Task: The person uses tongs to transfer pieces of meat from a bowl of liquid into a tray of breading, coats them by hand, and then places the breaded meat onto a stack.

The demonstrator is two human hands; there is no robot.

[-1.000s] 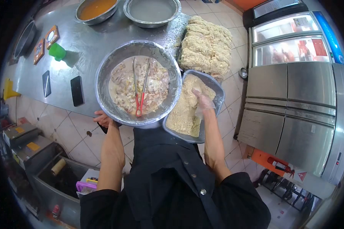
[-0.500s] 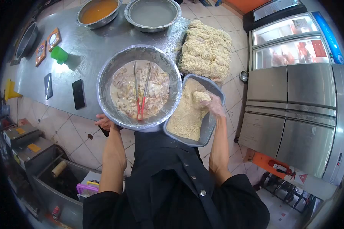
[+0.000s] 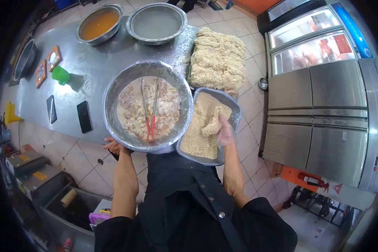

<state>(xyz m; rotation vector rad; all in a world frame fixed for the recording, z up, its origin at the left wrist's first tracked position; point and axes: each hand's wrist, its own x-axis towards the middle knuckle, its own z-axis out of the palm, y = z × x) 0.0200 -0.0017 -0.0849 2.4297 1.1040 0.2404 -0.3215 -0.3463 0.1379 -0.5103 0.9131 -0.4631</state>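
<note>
My right hand, in a clear plastic glove, grips a crumb-coated piece of meat over the grey tub of pale breading. To the left, a large metal bowl holds meat pieces in milky batter. Red-handled tongs lie in that batter. My left hand is beside the bowl's lower left side at the table edge, its visible fingers loosely apart; part of it is hidden by the bowl. Behind the tub is a big stack of breaded pieces.
On the steel table are a bowl of orange liquid, a bowl of cloudy liquid, a green cup and two phones, one black. A steel refrigerator stands at right, a sink at lower left.
My right hand has shifted left and turned, lifting the coated piece so more of it shows. My left hand stays by the bowl. The whole view has shifted slightly.
</note>
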